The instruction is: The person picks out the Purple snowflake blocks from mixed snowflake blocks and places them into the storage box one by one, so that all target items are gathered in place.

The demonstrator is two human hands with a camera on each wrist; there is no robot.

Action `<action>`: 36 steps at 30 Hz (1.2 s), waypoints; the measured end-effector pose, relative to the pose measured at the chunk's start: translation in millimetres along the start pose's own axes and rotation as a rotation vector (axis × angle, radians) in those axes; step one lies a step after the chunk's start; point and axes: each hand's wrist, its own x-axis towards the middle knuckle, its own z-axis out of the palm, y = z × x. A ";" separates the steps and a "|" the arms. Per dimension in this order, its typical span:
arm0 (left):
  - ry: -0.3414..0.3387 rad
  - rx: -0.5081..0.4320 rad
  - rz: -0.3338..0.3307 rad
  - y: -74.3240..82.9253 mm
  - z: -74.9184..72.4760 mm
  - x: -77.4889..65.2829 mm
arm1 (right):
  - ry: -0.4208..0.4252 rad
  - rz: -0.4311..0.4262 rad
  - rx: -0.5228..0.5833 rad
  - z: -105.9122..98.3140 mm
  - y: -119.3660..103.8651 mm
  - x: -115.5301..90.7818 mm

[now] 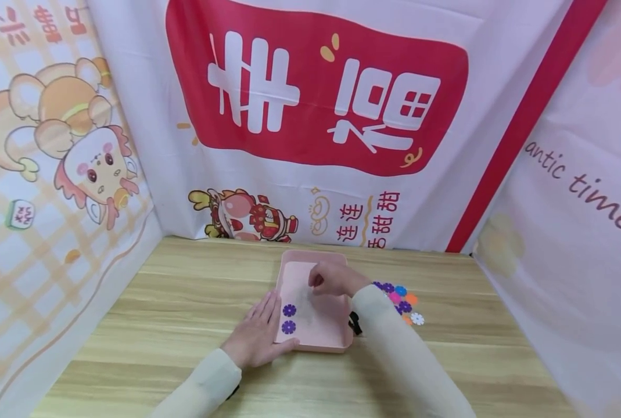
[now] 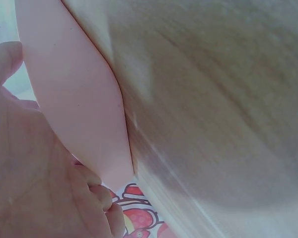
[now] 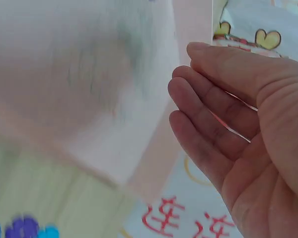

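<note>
A shallow pink tray (image 1: 331,349) lies on the wooden table, with two purple notched discs (image 1: 289,319) along its left side inside. My left hand (image 1: 258,334) rests against the tray's near left corner, fingers stretched along the left wall and thumb on the near rim. In the left wrist view, the palm lies by the pink wall (image 2: 79,94). Over the far part of the tray hovers my right hand (image 1: 333,278), fingers loosely bent and thumb near the index finger. The right wrist view shows nothing between its fingertips (image 3: 179,82).
Right of the tray lies a pile of notched discs (image 1: 405,306) in purple, blue, orange, pink and white, partly behind the right sleeve. A small black object (image 1: 355,323) sits at the tray's right wall. Printed cloths (image 1: 315,162) hang around the wooden table (image 1: 185,302).
</note>
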 end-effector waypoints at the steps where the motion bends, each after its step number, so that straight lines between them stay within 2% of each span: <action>1: -0.001 0.002 -0.002 0.2 0.2 0.0 | 0.007 0.005 -0.010 -4.0 3.2 -4.0; 8: -0.006 -0.015 -0.014 0.9 -1.1 -0.7 | 0.045 0.037 -0.042 -28.5 32.9 -29.7; 17: -0.010 -0.013 -0.007 0.5 -1.8 -1.5 | 0.030 0.121 -0.019 -35.2 71.6 -66.2; 26: -0.019 -0.019 -0.011 0.6 -0.4 -0.5 | 0.021 0.066 -0.078 -14.8 90.3 -94.7; 33: -0.024 -0.014 -0.008 0.8 -0.5 -0.6 | 0.010 -0.038 -0.123 6.0 90.2 -105.5; 36: -0.020 -0.014 -0.008 2.7 -2.2 -0.8 | 0.015 -0.052 -0.134 13.9 86.4 -109.1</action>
